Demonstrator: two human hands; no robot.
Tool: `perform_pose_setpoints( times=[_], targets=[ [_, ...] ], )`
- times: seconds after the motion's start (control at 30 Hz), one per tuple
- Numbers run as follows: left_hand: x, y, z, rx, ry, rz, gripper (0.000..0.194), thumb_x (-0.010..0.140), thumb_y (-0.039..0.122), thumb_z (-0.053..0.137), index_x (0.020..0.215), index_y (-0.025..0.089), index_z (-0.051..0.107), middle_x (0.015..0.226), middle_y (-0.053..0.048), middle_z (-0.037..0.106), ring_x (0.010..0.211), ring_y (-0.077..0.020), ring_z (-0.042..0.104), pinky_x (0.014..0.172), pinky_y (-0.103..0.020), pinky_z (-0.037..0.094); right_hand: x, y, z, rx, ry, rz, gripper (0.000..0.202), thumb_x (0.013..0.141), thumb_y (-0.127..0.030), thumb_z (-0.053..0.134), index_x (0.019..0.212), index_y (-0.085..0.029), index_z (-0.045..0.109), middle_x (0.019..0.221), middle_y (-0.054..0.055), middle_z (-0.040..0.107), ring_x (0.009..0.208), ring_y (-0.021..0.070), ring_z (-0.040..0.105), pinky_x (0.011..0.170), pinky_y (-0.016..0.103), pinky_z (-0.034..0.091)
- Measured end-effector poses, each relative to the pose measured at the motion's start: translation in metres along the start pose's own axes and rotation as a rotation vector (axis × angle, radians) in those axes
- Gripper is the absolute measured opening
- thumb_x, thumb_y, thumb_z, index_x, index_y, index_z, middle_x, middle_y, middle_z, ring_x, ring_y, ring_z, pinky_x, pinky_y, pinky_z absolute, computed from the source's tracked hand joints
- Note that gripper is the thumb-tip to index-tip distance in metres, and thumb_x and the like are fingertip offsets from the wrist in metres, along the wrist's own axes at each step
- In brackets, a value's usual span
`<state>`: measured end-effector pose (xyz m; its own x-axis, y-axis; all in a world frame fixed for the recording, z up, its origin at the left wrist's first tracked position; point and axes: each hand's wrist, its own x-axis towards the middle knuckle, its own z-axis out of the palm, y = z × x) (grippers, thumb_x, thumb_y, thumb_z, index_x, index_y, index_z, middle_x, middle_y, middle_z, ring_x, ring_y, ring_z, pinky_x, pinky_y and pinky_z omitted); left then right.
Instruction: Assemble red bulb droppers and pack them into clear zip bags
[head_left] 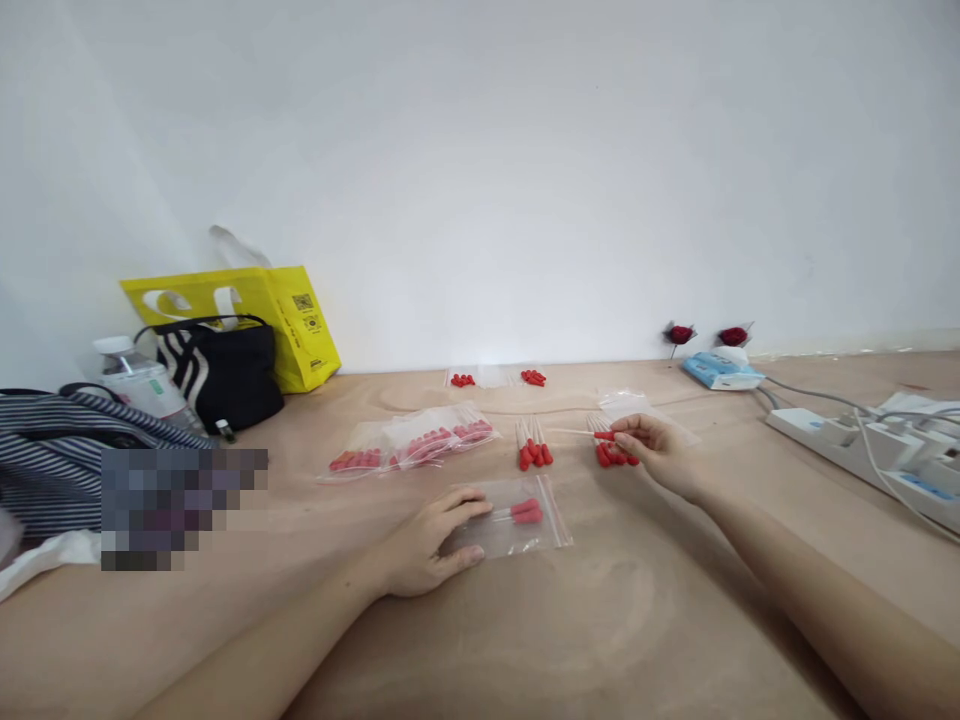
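My left hand (435,540) lies with its fingers apart on the left part of a clear zip bag (555,532). Inside that bag are red-tipped sticks (527,511), their tips toward the right. My right hand (651,452) pinches a single red-tipped stick (604,436) by its red end, and its pale shaft points left. Just below that stick lies a pile of similar sticks (616,458), partly hidden by the hand. Another pile of red-tipped sticks (534,455) rests between the two hands, beyond the bag.
Filled clear bags (427,442) lie at centre left, two red groups (463,380) near the wall. An empty bag (628,402) sits behind my right hand. Right: tissue pack (721,370), power strip (862,455). Left: yellow bag (300,330), black bag (240,375), bottle (142,385), striped cloth (52,460).
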<state>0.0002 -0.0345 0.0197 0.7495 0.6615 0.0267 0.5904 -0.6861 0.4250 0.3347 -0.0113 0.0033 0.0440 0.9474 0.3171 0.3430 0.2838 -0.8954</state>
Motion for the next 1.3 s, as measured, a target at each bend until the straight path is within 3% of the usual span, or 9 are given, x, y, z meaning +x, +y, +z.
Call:
perform_pose_setpoints(
  times=[0.17, 0.33, 0.63, 0.8, 1.03, 1.2, 1.3],
  targets=[
    [0.0, -0.001, 0.0, 0.005, -0.018, -0.007, 0.043, 0.084, 0.036, 0.045, 0.125, 0.025, 0.04, 0.135, -0.006, 0.034, 0.122, -0.0227, 0.033, 0.1, -0.04, 0.029, -0.002, 0.002, -0.028, 0.116, -0.222, 0.1, 0.038, 0.063, -0.047, 0.066, 0.083, -0.016, 0.059, 0.074, 0.004, 0.065, 0.068, 0.0153, 0.058, 0.068, 0.03, 0.045],
    [0.0, -0.002, 0.001, 0.007, -0.02, -0.004, 0.044, 0.084, 0.036, 0.046, 0.125, 0.025, 0.04, 0.134, -0.006, 0.035, 0.122, -0.0226, 0.033, 0.1, -0.039, 0.03, 0.0, 0.011, -0.027, 0.109, -0.32, 0.13, 0.033, 0.061, -0.044, 0.068, 0.078, -0.016, 0.062, 0.079, 0.005, 0.065, 0.075, 0.0168, 0.058, 0.073, 0.032, 0.045],
    [0.0, 0.001, -0.001, 0.001, -0.024, -0.02, 0.044, 0.083, 0.036, 0.046, 0.126, 0.023, 0.04, 0.135, -0.007, 0.034, 0.123, -0.0231, 0.032, 0.101, -0.04, 0.029, 0.001, 0.015, -0.021, 0.106, -0.346, 0.116, 0.029, 0.062, -0.041, 0.067, 0.077, -0.016, 0.063, 0.076, 0.003, 0.062, 0.07, 0.0142, 0.056, 0.069, 0.03, 0.045],
    [0.0, 0.001, -0.001, -0.006, -0.023, -0.027, 0.046, 0.083, 0.036, 0.046, 0.126, 0.023, 0.039, 0.135, -0.007, 0.034, 0.123, -0.0238, 0.032, 0.101, -0.041, 0.029, -0.006, 0.008, 0.001, 0.17, -0.342, 0.1, 0.029, 0.063, -0.042, 0.067, 0.077, -0.016, 0.061, 0.076, 0.003, 0.062, 0.068, 0.0136, 0.056, 0.068, 0.029, 0.044],
    [-0.001, 0.001, 0.001, -0.023, 0.03, -0.045, 0.059, 0.082, 0.037, 0.047, 0.133, 0.024, 0.023, 0.137, -0.007, 0.033, 0.121, -0.0244, 0.034, 0.1, -0.041, 0.03, -0.014, -0.006, 0.053, 0.274, -0.351, 0.105, 0.033, 0.063, -0.043, 0.066, 0.08, -0.017, 0.055, 0.068, -0.001, 0.057, 0.056, 0.0089, 0.05, 0.052, 0.023, 0.04],
    [0.0, 0.001, 0.002, -0.022, 0.03, -0.027, 0.058, 0.082, 0.036, 0.047, 0.133, 0.023, 0.023, 0.138, -0.007, 0.031, 0.122, -0.0254, 0.033, 0.1, -0.042, 0.029, -0.018, -0.009, 0.08, 0.325, -0.339, 0.126, 0.033, 0.062, -0.04, 0.067, 0.081, -0.018, 0.051, 0.074, 0.0, 0.06, 0.067, 0.0123, 0.056, 0.064, 0.026, 0.043],
    [0.002, 0.001, 0.003, -0.007, 0.028, -0.016, 0.056, 0.082, 0.037, 0.046, 0.133, 0.023, 0.025, 0.137, -0.007, 0.033, 0.123, -0.0248, 0.032, 0.101, -0.042, 0.028, -0.019, -0.007, 0.089, 0.361, -0.341, 0.138, 0.033, 0.063, -0.039, 0.066, 0.082, -0.02, 0.046, 0.073, -0.001, 0.06, 0.068, 0.014, 0.058, 0.063, 0.027, 0.044]
  ],
)
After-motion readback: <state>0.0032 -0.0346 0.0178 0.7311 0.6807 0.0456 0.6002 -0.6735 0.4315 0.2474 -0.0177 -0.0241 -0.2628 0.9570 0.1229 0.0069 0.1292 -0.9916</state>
